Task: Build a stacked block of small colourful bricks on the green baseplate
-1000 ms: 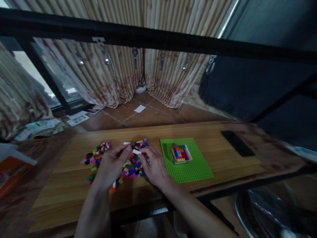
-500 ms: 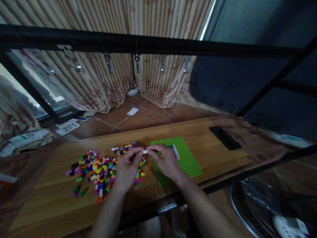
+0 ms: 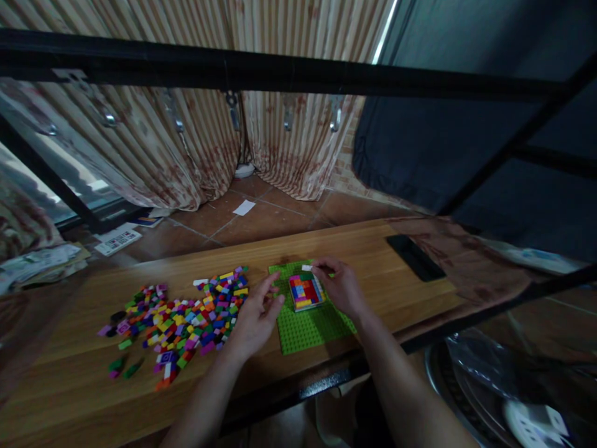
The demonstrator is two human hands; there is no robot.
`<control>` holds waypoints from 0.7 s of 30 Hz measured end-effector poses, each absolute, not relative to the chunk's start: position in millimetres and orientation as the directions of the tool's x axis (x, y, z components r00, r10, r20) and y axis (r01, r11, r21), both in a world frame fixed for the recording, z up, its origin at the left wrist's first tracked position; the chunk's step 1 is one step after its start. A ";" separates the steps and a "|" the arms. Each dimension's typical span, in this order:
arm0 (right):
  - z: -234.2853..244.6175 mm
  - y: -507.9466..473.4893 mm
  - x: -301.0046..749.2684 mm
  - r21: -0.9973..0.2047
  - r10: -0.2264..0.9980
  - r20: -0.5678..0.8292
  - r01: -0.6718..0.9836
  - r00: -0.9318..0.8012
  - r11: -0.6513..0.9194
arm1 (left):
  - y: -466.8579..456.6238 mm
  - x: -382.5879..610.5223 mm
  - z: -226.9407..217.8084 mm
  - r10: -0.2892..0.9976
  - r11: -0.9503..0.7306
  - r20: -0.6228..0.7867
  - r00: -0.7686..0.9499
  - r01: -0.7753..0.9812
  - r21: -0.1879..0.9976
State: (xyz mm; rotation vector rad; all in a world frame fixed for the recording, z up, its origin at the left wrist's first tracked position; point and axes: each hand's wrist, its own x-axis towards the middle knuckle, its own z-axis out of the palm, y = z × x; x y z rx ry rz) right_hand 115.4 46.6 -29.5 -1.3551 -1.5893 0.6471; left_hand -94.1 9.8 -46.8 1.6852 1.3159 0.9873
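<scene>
Currently, the right hand (image 3: 339,289) pinches a white brick (image 3: 306,267) by the far edge of the build (image 3: 308,292) on the plate (image 3: 303,337); the left hand (image 3: 259,314), loosely spread, seems empty. Best square the brick and steady the build before pressing.

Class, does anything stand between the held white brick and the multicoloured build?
Nothing visible does: the right hand holds the white brick near the far edge of the build; the left hand is to its left.
</scene>
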 end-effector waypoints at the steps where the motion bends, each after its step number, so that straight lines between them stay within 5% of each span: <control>1: -29.9 46.8 115.2 -0.843 0.952 0.305 0.469 0.016 0.262 | 9.4 -91.7 -48.1 0.976 -0.179 0.113 0.185 0.398 0.900; 21: -22.4 39.5 94.0 -0.731 0.915 0.388 0.568 -0.108 0.377 | 5.0 -84.3 -45.3 0.953 -0.259 0.154 0.262 0.435 0.862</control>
